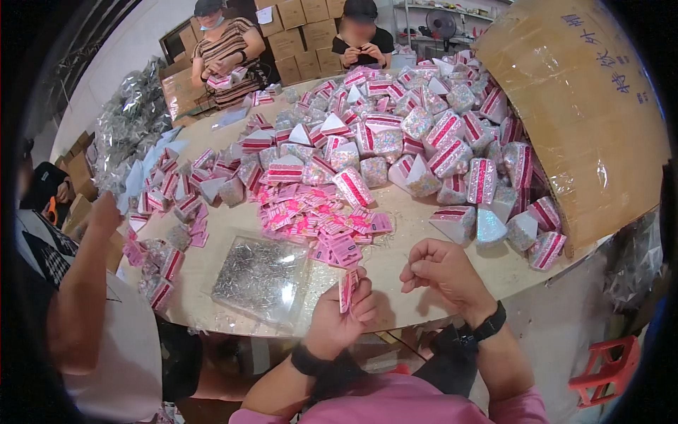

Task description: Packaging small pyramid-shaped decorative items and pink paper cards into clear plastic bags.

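My left hand (344, 311) is closed on a small pink card tag (347, 290), held upright near the table's front edge. To its right, my right hand (449, 277) hovers over the table with thumb and fingers drawn together; anything in them is too small to make out. A loose pile of pink card tags (318, 219) lies just beyond my left hand. Left of that hand sits a shallow clear plastic box (300, 272) with many thin, shiny metal pieces (254, 279) in it. Behind the tags is a big heap of cake-slice-shaped items (353, 187), white, pink and glittery.
A large open cardboard box (565, 106) leans over the heap at the right. One person (92, 283) works close on my left; two others stand or sit across the table. A red plastic stool (604, 371) is at lower right. Clear plastic bags (131, 120) pile up far left.
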### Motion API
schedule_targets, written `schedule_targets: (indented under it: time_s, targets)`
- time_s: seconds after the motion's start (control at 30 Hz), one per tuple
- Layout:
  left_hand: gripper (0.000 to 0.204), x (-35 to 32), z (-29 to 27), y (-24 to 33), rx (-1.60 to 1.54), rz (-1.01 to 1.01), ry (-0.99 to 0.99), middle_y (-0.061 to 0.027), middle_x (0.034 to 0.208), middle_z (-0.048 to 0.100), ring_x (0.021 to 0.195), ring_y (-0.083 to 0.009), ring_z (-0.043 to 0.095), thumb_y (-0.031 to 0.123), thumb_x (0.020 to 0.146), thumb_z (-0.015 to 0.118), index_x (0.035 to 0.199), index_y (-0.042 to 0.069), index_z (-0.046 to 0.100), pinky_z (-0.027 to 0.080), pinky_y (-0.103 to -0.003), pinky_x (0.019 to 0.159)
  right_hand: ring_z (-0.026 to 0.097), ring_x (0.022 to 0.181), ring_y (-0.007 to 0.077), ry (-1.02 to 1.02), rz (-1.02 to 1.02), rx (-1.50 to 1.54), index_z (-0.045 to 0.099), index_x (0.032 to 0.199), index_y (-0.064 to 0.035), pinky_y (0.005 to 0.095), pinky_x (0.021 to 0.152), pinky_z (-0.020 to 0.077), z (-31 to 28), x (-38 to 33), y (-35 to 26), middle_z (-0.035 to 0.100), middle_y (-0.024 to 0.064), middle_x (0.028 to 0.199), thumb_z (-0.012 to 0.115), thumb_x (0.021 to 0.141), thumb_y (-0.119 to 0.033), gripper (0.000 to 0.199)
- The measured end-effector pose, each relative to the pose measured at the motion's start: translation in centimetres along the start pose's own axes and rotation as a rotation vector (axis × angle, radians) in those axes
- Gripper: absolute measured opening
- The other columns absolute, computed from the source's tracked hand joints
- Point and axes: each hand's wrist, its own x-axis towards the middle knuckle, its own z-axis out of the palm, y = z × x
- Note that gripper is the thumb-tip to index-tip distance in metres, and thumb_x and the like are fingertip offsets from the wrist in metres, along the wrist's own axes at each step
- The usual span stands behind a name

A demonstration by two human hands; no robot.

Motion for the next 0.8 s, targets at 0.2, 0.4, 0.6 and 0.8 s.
schedule_targets:
  time_s: [0.2, 0.4, 0.6, 0.8]
  targets:
    - [0.022, 0.1, 0.4, -0.1, -0.097, -0.037, -0.095, -0.0011, 0.066, 0.038, 0.053, -0.0110, 0.033, 0.018, 0.096, 0.037, 0.107, 0.005, 0.050, 0.030, -0.026, 0.050, 0.058, 0.068, 0.0124, -0.006, -0.090, -0.087, 0.058, 0.091, -0.0008, 0.0238, 0.061, 0.0486, 2.3, 0.1, 0.8, 0.063, 0.0067, 0.085, 0.055, 0.083, 0.001, 0.008]
    - [0.023, 0.4, -0.1, -0.5, -0.112, -0.056, -0.020, -0.0017, 0.064, 0.038, 0.052, -0.0121, 0.033, 0.019, 0.096, 0.036, 0.106, 0.005, 0.052, 0.030, -0.026, 0.050, 0.053, 0.064, 0.0062, -0.006, -0.041, -0.013, 0.061, 0.094, 0.0001, 0.0209, 0.057, 0.0438, 4.2, -0.1, 0.7, 0.063, 0.0037, 0.086, 0.057, 0.083, 0.000, 0.012]
    - [0.019, 0.4, 0.5, -0.7, -0.016, 0.005, 0.188, -0.0022, 0.065, 0.044, 0.054, -0.0145, 0.040, 0.019, 0.097, 0.039, 0.103, 0.006, 0.052, 0.035, -0.027, 0.051, 0.060, 0.064, 0.0106, -0.012, -0.027, 0.050, 0.059, 0.090, 0.0028, 0.0230, 0.058, 0.0502, 3.9, 0.2, 1.7, 0.063, 0.0073, 0.080, 0.059, 0.083, 0.002, 0.006]
    - [0.013, 0.8, 0.9, -1.4, 0.167, 0.116, 0.208, -0.0086, 0.083, 0.057, 0.066, -0.0196, 0.057, 0.014, 0.095, 0.043, 0.101, 0.005, 0.050, 0.046, -0.028, 0.056, 0.062, 0.058, 0.0124, 0.042, -0.009, 0.042, 0.057, 0.089, 0.0024, 0.0218, 0.049, 0.0496, 4.4, 0.3, 2.6, 0.064, 0.0097, 0.076, 0.059, 0.084, 0.002, 0.006]
